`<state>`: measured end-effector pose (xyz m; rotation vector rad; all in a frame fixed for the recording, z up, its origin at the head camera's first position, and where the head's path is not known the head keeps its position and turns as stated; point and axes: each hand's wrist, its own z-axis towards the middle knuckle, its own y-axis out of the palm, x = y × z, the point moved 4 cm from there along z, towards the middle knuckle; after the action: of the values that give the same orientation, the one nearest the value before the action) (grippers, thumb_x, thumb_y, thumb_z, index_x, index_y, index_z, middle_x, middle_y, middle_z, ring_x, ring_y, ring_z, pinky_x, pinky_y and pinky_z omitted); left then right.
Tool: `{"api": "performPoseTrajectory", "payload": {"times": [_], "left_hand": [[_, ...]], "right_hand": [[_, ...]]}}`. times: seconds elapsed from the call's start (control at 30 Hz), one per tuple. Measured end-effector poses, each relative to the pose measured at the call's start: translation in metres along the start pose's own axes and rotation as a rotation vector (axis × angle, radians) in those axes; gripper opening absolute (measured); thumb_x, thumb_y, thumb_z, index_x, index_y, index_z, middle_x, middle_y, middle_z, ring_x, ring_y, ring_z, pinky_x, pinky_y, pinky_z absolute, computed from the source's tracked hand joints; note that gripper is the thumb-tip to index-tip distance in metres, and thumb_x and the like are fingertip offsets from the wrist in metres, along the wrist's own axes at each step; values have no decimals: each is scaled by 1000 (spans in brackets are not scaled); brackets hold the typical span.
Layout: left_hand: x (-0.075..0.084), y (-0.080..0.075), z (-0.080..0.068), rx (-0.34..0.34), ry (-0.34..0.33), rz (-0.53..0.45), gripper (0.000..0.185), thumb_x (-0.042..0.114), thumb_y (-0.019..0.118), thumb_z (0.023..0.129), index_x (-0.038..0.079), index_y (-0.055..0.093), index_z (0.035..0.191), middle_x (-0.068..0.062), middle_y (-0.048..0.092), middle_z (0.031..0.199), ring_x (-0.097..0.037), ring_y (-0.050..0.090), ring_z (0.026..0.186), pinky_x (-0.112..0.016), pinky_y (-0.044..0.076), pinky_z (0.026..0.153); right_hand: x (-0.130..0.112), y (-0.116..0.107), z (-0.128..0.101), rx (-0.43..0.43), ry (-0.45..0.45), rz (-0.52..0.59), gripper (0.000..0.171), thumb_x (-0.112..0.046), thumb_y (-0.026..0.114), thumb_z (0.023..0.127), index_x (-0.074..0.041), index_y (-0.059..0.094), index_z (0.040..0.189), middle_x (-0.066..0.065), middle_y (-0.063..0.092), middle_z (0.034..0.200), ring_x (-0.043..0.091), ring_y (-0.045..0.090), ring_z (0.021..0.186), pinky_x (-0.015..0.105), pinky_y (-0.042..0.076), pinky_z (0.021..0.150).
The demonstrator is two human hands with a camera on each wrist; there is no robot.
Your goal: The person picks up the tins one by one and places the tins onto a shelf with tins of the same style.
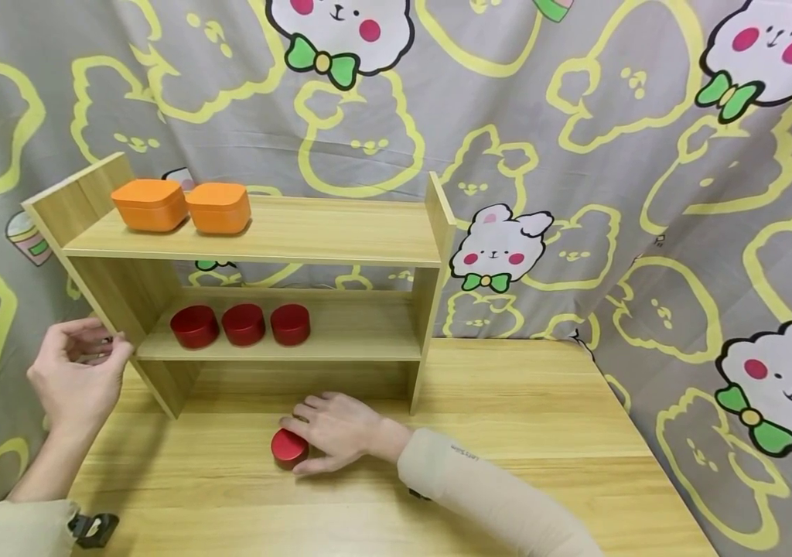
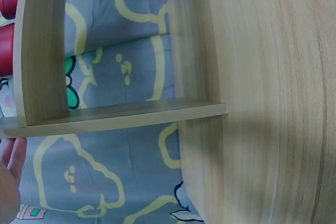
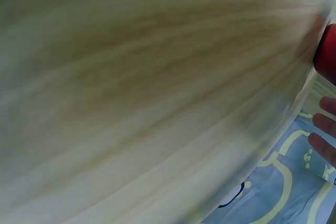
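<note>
A wooden shelf (image 1: 285, 348) stands on the table, and at its left side panel (image 2: 121, 118) my left hand (image 1: 79, 379) holds the outer front edge between fingers and thumb. In the left wrist view, fingertips (image 2: 18, 153) touch that panel's outer face; the thumb is hidden. On the table in front of the shelf sits a red round tin (image 1: 289, 449). My right hand (image 1: 340, 433) has its thumb and index finger around this tin. The other fingers (image 3: 324, 124) are spread apart from the tin in the right wrist view.
Three red round tins (image 1: 244, 324) stand in a row on the middle board. Two orange boxes (image 1: 218, 207) sit at the left of the top board. A patterned curtain (image 1: 507, 155) hangs behind the wooden table (image 1: 528, 418) and along its right side.
</note>
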<state>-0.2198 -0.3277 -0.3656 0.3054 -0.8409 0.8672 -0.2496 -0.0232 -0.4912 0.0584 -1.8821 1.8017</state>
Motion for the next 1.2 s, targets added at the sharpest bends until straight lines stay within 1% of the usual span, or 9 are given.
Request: {"api": "performPoseTrajectory", "payload": {"times": [0.17, 0.3, 0.53, 0.63, 0.77, 0.83, 0.9, 1.1, 1.2], "left_hand": [[-1, 1, 0, -2, -2, 5, 24, -5, 68, 84, 12, 69, 101, 35, 58, 80, 22, 57, 67, 4, 48, 63], [-1, 1, 0, -3, -10, 0, 26, -5, 68, 84, 15, 69, 101, 35, 58, 80, 22, 57, 67, 4, 48, 63], [-1, 1, 1, -1, -12, 2, 24, -4, 68, 84, 14, 69, 101, 35, 58, 80, 22, 57, 67, 5, 48, 63], [0, 1, 0, 3, -14, -2, 26, -4, 68, 84, 18, 69, 100, 35, 59, 80, 22, 57, 67, 5, 48, 63], [3, 0, 0, 5, -19, -7, 33, -4, 68, 84, 26, 66, 99, 34, 59, 80, 22, 57, 67, 5, 48, 63], [2, 0, -1, 5, -20, -8, 35, -4, 68, 84, 27, 66, 99, 33, 59, 80, 22, 57, 67, 4, 48, 63], [-1, 0, 0, 4, -20, -10, 36, -4, 68, 84, 28, 65, 99, 33, 60, 80, 22, 58, 67, 4, 48, 63], [-22, 0, 4, 2, -20, 1, 36, -3, 71, 83, 28, 68, 101, 32, 62, 80, 20, 59, 67, 3, 49, 62], [-26, -1, 6, -2, -9, 1, 34, -2, 72, 83, 25, 70, 102, 32, 63, 81, 20, 60, 67, 3, 49, 62]], "right_hand": [[1, 3, 2, -20, 7, -2, 78, -79, 36, 100, -24, 50, 153, -9, 66, 136, 9, 65, 121, 25, 58, 102], [2, 5, 3, -25, 13, -6, 76, -79, 35, 100, -25, 52, 151, -9, 66, 135, 9, 64, 121, 25, 58, 100], [3, 6, 5, 4, 14, -25, 72, -79, 34, 100, -27, 56, 143, -11, 67, 129, 6, 64, 115, 22, 57, 94], [3, 5, 5, 11, 15, -29, 70, -80, 34, 100, -28, 58, 139, -12, 67, 125, 6, 64, 113, 22, 57, 92], [2, 4, 6, 10, 17, -26, 67, -81, 35, 99, -28, 60, 133, -13, 67, 120, 5, 64, 110, 22, 58, 90], [1, 4, 7, 8, 16, -28, 67, -81, 36, 98, -29, 61, 129, -14, 66, 118, 5, 63, 108, 21, 57, 89], [1, 3, 6, 6, 10, -30, 66, -82, 36, 98, -29, 62, 127, -14, 66, 117, 5, 63, 108, 22, 58, 90], [-3, -4, 2, 7, -22, -39, 65, -82, 37, 97, -28, 64, 122, -14, 67, 118, 6, 65, 109, 25, 60, 96], [-6, -7, -1, 18, -37, -47, 65, -82, 38, 97, -28, 65, 121, -14, 68, 118, 6, 65, 110, 26, 60, 96]]}}
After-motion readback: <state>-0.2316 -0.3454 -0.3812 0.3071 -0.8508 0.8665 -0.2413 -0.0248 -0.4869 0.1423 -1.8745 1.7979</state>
